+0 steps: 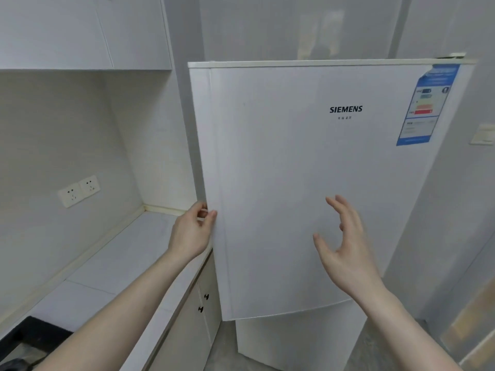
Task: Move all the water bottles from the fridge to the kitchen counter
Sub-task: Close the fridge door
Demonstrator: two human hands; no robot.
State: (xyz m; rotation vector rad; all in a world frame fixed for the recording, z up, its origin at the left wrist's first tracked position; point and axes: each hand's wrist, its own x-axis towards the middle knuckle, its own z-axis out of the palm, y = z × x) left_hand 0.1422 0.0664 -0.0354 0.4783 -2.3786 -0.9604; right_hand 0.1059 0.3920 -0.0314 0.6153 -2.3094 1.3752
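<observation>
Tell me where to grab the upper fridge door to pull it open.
Grip the fridge door by its left vertical edge, coming from the counter side. The left hand already curls its fingers around that edge. The front shows no handle, so the edge looks like the only hold.

white fridge door (294,183), blue label (426,105), white counter (120,263)

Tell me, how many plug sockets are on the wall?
2. Both sit side by side on the tiled wall above the counter: the left socket and the right socket, touching each other. The fridge door may hide others behind it.
</observation>
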